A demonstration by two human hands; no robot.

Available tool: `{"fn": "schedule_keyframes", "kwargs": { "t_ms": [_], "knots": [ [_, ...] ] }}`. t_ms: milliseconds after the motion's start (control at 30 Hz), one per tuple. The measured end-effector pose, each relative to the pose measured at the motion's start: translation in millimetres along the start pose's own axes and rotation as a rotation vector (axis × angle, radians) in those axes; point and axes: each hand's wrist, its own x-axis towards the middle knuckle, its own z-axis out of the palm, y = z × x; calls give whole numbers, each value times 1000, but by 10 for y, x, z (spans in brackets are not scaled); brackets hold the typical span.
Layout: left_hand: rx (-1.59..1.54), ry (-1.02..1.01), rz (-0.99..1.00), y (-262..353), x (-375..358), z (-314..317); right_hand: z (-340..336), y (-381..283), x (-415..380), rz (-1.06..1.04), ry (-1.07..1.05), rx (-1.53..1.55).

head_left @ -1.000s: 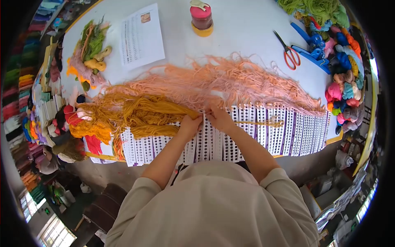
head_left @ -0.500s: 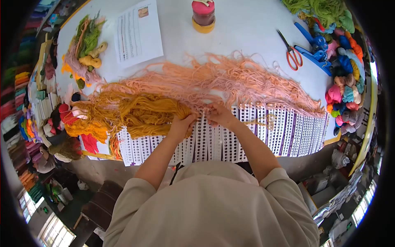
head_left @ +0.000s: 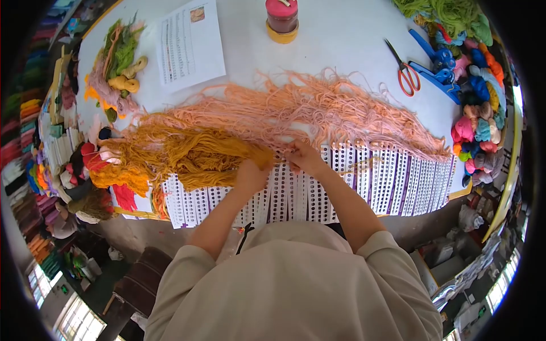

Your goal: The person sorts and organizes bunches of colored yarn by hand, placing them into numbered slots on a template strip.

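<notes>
My left hand (head_left: 252,175) is closed around the right end of a thick mustard-yellow yarn hank (head_left: 207,153), which spreads leftward over the cards. Just to its right, my right hand (head_left: 303,157) has its fingers pinched together at the upper edge of the cards; a strand between them is too fine to make out clearly. Under both hands lie white perforated cards (head_left: 284,196) with rows of round holes. Peach-pink yarn (head_left: 341,111) fans out along their top edge. A thin mustard strand (head_left: 364,165) trails over the cards right of my right hand.
Scissors with orange handles (head_left: 408,79) and a blue tool (head_left: 438,68) lie at the right, beside a heap of coloured yarn skeins (head_left: 480,113). A printed sheet (head_left: 190,45), a red-topped jar (head_left: 282,20) and green and mauve yarn (head_left: 116,68) are further back.
My left hand has turned, and the hank's end has swung slightly right towards my right hand. The thin strand on the right has straightened. My right hand has barely moved.
</notes>
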Motion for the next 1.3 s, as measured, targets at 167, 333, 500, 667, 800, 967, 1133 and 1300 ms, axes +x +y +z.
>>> {"fn": "schedule_keyframes", "kwargs": {
  "t_ms": [167,333,500,667,800,967,1133,1300],
  "knots": [
    [-944,201,-359,-77,-354,-1429,71,-59,1,8,86,-102],
    [-967,521,-46,-177,-741,-2322,116,-94,-41,1,108,-114],
    [-677,293,-150,265,-1005,-1629,230,122,-80,-182,303,-425],
    [-1196,-42,223,690,-1014,-730,689,-589,-725,-313,348,-88],
    [-1226,-209,311,858,-1113,-547,1023,-1257,-1368,-309,150,90],
    [-1140,-228,293,1005,-1297,-515,1081,-1220,-1428,-441,114,16],
    [-1221,-98,385,980,-1346,-489,1133,-1316,-1585,-326,61,250],
    [-1240,-66,381,957,-1408,-501,1122,-1304,-1602,-284,33,338]
  ]
}}
